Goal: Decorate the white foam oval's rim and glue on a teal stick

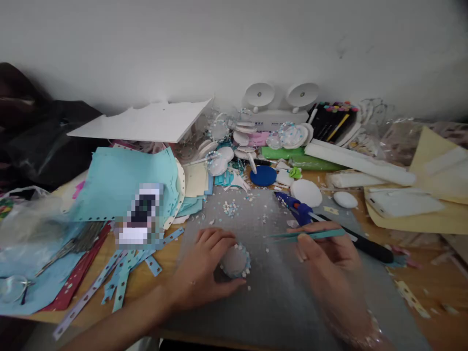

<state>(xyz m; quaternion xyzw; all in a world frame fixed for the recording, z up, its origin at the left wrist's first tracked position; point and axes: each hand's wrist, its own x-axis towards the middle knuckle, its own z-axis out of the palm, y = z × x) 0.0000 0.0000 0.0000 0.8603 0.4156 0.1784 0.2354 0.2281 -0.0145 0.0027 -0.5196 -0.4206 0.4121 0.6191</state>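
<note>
Left hand (210,263) gripping round, bumpy-edged disc (233,262), perhaps plastic; right hand (331,261) pinching slim, tapered teal tweezers (323,234)

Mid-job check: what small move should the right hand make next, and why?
Probably swing the right hand's slim teal tweezers to the small heap of pale blue and white bits and pick one: I can make out no piece at the tips, while the left hand holds the round pale disc, whose rim carries similar bits.
</note>
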